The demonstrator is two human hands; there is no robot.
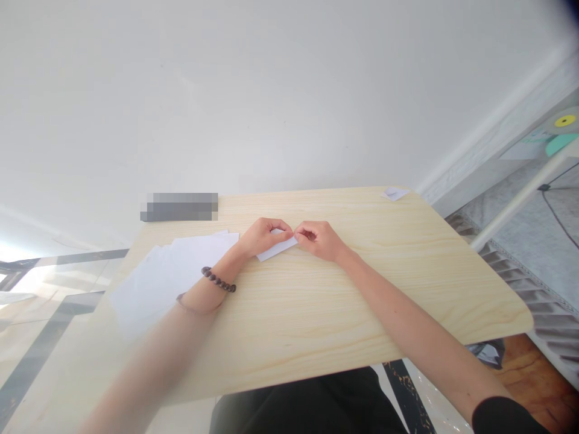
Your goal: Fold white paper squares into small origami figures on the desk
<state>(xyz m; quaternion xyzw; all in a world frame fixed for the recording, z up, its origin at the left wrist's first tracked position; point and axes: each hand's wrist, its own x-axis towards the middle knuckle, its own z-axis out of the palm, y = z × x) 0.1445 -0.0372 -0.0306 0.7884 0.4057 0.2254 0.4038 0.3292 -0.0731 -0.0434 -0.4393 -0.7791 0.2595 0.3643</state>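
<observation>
A small strip of folded white paper [275, 248] lies at the middle of the table, partly covered by my fingers. My left hand [266, 236] is closed on its upper edge, thumb and fingers pinched together. At the strip's right end, my right hand [319, 239] pinches the corner between thumb and forefinger. The fingertips of both hands nearly meet there. A dark beaded bracelet [219, 280] circles my left wrist. How the paper is folded beneath my fingers cannot be made out.
Several loose white sheets [167, 265] are spread on the left of the wooden table [307, 325]. A small folded paper piece [395, 193] sits at the far right corner. Behind the table rises a white wall [280, 108]. A pixelated patch covers the back left.
</observation>
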